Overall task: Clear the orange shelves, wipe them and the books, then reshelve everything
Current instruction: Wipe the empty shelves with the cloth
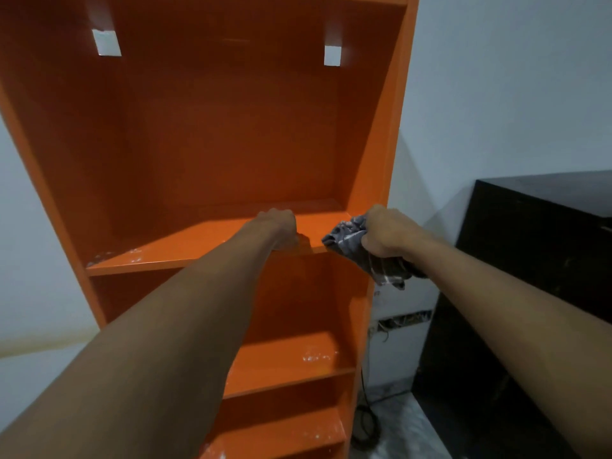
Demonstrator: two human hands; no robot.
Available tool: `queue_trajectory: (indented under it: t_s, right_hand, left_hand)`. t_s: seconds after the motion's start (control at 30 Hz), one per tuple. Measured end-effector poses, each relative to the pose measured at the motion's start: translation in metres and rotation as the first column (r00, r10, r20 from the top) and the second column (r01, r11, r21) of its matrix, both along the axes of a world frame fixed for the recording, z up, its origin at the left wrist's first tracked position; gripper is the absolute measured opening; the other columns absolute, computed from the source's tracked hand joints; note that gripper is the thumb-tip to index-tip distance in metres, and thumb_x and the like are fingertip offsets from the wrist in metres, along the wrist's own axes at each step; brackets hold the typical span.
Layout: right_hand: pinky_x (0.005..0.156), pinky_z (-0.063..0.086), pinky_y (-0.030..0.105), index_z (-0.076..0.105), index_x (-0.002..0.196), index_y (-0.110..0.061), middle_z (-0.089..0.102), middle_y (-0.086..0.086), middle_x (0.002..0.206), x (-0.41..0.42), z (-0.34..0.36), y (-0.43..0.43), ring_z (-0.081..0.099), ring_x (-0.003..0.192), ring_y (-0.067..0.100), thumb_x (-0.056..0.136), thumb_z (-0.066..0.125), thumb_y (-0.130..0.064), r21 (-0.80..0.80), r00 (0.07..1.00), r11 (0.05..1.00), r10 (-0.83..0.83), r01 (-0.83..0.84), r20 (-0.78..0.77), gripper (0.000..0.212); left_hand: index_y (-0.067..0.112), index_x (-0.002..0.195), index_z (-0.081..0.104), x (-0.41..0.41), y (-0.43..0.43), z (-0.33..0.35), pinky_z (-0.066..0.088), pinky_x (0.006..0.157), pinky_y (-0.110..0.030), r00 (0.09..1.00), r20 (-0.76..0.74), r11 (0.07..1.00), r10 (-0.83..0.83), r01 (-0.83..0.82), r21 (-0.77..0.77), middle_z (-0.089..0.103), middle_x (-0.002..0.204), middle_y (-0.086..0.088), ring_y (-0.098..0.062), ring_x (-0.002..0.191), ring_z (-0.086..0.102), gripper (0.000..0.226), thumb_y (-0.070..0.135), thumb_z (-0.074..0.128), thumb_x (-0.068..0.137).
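Reaching forward, left hand (280, 228) grips the shelf (198, 241); right hand (387, 235) clutches a grey cloth (349, 241).

Both forearms show bare, and the left hand (280, 228) and right hand (385, 231) likewise.

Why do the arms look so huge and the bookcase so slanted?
Head view: the wide lens stretches what is near and tilts the bookcase sides; dim, soft light, a pale sheen on the shelf by the left hand; the cloth in the right hand is slightly blurred.
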State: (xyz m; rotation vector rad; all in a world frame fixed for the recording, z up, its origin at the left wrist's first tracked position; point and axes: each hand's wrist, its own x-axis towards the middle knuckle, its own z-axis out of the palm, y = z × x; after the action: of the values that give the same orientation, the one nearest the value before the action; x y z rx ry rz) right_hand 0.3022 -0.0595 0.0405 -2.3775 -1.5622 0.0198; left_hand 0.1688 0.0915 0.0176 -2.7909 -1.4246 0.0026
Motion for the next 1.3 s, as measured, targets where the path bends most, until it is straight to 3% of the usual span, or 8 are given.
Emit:
queue_trajectory:
  t_s: [0.23,0.43,0.6,0.73,0.83,0.93,1.07,1.3]
  right_hand:
    - [0.068,0.048,0.041,0.058,0.094,-0.003,0.061,0.017,0.088,0.007,0.063,0.036,0.06,0.083,0.035,0.089,0.054,-0.013,0.269,0.997,0.96,0.078,-0.079,0.014,0.011]
    - [0.065,0.044,0.034,0.054,0.117,-0.005,0.054,0.008,0.087,0.017,0.038,0.093,0.054,0.079,0.026,0.092,0.057,-0.012,0.098,0.983,0.982,0.149,-0.16,0.11,0.027]
    - [0.066,0.046,0.032,0.055,0.111,-0.012,0.061,0.007,0.092,0.032,-0.003,0.117,0.059,0.08,0.021,0.085,0.063,-0.03,-0.194,0.961,0.953,0.194,-0.232,-0.195,0.032]
    - [0.083,0.046,0.038,0.054,0.101,-0.021,0.059,0.002,0.094,0.032,-0.034,0.115,0.057,0.092,0.025,0.085,0.056,-0.039,-0.06,0.948,0.958,0.266,-0.28,-0.177,0.024]
    - [0.069,0.04,0.035,0.048,0.077,-0.025,0.052,-0.003,0.076,0.025,-0.052,0.079,0.054,0.085,0.027,0.079,0.055,-0.022,0.129,0.942,0.938,0.331,-0.321,-0.06,0.008]
    - [0.071,0.03,0.034,0.055,0.092,-0.029,0.053,-0.006,0.084,0.014,-0.07,0.031,0.047,0.087,0.021,0.07,0.056,-0.014,0.287,0.914,0.868,0.395,-0.405,0.093,0.027]
    - [0.051,0.025,0.03,0.036,0.062,-0.03,0.04,-0.009,0.058,0.005,-0.045,0.024,0.035,0.055,0.011,0.067,0.055,-0.001,0.325,0.833,0.8,0.55,-0.505,-0.062,0.035]
    - [0.072,0.047,0.037,0.059,0.11,-0.028,0.064,-0.003,0.092,0.035,-0.037,0.123,0.06,0.088,0.028,0.085,0.058,-0.035,0.164,0.939,0.946,0.304,-0.278,-0.161,0.026]
  left_hand:
    - [0.016,0.124,0.064,0.002,0.009,0.008,0.054,0.088,-0.041,1.0,-0.018,0.997,0.012,-0.014,-0.082,0.064,0.119,-0.008,-0.031,0.102,0.061,0.036,0.039,0.057,0.096]
    - [0.021,0.126,0.062,0.007,0.013,0.011,0.053,0.093,-0.041,0.995,-0.081,0.995,0.064,-0.07,-0.073,0.063,0.122,-0.005,-0.029,0.105,0.061,0.04,0.041,0.063,0.091]
    - [0.021,0.129,0.058,0.008,0.012,0.015,0.052,0.089,-0.037,0.993,-0.059,0.988,0.107,-0.113,-0.11,0.062,0.116,-0.003,-0.025,0.101,0.06,0.047,0.041,0.068,0.088]
    - [0.022,0.13,0.058,0.003,0.007,0.015,0.053,0.089,-0.038,0.993,-0.013,0.983,0.121,-0.122,-0.141,0.063,0.112,-0.003,-0.025,0.101,0.06,0.039,0.029,0.064,0.092]
    - [0.023,0.127,0.062,-0.001,0.001,0.017,0.052,0.083,-0.035,0.995,0.023,0.988,0.095,-0.091,-0.127,0.064,0.12,-0.008,-0.028,0.102,0.059,0.042,0.004,0.044,0.094]
    - [0.026,0.127,0.065,-0.003,0.001,0.016,0.053,0.085,-0.037,0.995,0.059,0.983,0.079,-0.068,-0.17,0.063,0.123,-0.004,-0.027,0.104,0.059,0.051,-0.002,0.036,0.094]
    - [0.015,0.099,0.072,-0.006,0.005,0.019,0.048,0.062,-0.031,0.974,0.199,0.983,0.108,-0.075,-0.166,0.067,0.09,-0.006,-0.024,0.079,0.059,0.036,-0.002,0.04,0.093]
    - [0.008,0.122,0.066,-0.055,0.005,0.025,0.055,0.089,-0.042,0.906,0.351,0.972,0.235,-0.215,-0.097,0.067,0.121,-0.017,-0.035,0.111,0.063,0.046,-0.007,0.038,0.089]
